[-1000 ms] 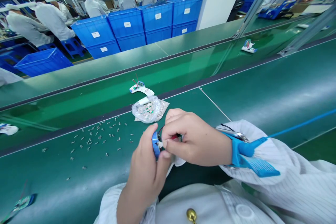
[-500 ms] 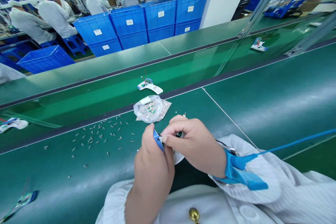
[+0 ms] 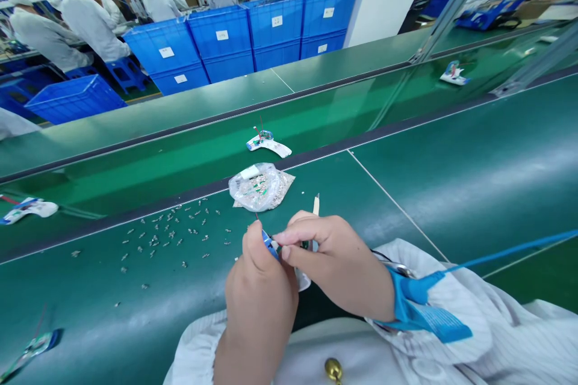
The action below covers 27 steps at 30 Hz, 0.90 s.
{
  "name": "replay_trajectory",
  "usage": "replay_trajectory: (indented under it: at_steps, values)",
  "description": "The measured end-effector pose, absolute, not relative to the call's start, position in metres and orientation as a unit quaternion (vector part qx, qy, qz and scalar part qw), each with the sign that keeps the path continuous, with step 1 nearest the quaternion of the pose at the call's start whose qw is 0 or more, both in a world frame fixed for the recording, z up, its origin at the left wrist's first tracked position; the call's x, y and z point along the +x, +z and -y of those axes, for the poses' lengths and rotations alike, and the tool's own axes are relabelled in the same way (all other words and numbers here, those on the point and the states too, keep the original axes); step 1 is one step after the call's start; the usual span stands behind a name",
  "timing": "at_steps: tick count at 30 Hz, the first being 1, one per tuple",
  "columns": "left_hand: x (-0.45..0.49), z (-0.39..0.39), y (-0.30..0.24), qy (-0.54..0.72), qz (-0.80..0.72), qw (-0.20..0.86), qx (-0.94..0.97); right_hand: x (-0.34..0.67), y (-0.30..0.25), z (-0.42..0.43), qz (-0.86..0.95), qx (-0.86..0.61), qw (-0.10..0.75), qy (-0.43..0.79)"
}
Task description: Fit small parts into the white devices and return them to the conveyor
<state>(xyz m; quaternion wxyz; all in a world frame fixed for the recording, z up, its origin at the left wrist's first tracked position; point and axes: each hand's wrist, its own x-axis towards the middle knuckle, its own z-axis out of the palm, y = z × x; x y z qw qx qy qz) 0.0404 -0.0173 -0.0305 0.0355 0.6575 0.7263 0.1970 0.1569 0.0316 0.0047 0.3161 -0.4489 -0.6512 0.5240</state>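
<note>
The green bench mat (image 3: pixel 451 180) fills the lower view, and its near edge is cut off by the person's white sleeves. The left hand (image 3: pixel 264 295) and right hand (image 3: pixel 336 261) meet at the middle, at 6 o'clock of a crumpled plastic bag (image 3: pixel 259 186) of small parts. Loose metal bits (image 3: pixel 171 231) lie scattered at 9 o'clock of the hands. A blue wrist strap (image 3: pixel 415 304) circles the right wrist.

Between the fingertips sits a small blue piece (image 3: pixel 270 245) — mostly hidden, with only a narrow sliver showing, so its full shape is hard to make out. The sliver's long axis runs from 11 to 5 o'clock. The left thumb presses its 9 o'clock side, and the right thumb and forefinger close on its 3 o'clock side, so both hands are pinched tight on it. A pale strip (image 3: pixel 316 204) pokes toward 12 o'clock behind the right fingers — its lower end is covered.
</note>
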Motion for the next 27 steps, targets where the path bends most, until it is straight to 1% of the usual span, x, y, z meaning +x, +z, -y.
replay_trajectory:
  at_steps: [2, 4, 8, 10, 12, 14, 17, 19, 22, 27]
  values:
    - [0.043, 0.019, -0.030, 0.187, -0.741, 0.017, 0.645, 0.157, 0.004, -0.032, 0.647, -0.452, 0.304, 0.534]
    - [0.044, 0.019, -0.028, 0.182, -0.746, 0.031, 0.639, 0.158, 0.001, -0.033, 0.635, -0.464, 0.289, 0.546]
    - [0.040, 0.018, -0.026, 0.198, -0.708, 0.161, 0.659, 0.165, -0.007, -0.039, 0.620, -0.481, 0.258, 0.564]
    - [0.036, 0.017, -0.025, 0.214, -0.685, 0.213, 0.663, 0.171, -0.011, -0.051, 0.642, -0.483, 0.247, 0.541]
    - [0.034, 0.015, -0.024, 0.224, -0.678, 0.235, 0.659, 0.180, -0.014, -0.074, 0.673, -0.513, 0.256, 0.467]
    - [0.031, 0.013, -0.021, 0.213, -0.678, 0.248, 0.658, 0.192, -0.015, -0.110, 0.684, -0.571, 0.289, 0.351]
    - [0.028, 0.008, -0.015, 0.138, -0.645, 0.303, 0.688, 0.212, -0.016, -0.177, 0.640, -0.651, 0.344, 0.220]
    - [0.027, 0.005, -0.010, 0.070, -0.605, 0.348, 0.713, 0.221, -0.021, -0.218, 0.612, -0.692, 0.350, 0.157]
    - [0.027, 0.002, -0.006, 0.009, -0.569, 0.382, 0.728, 0.219, -0.043, -0.258, 0.611, -0.720, 0.301, 0.131]
    - [0.028, -0.002, -0.008, -0.004, -0.557, 0.391, 0.732, 0.186, -0.098, -0.270, 0.666, -0.701, 0.161, 0.196]
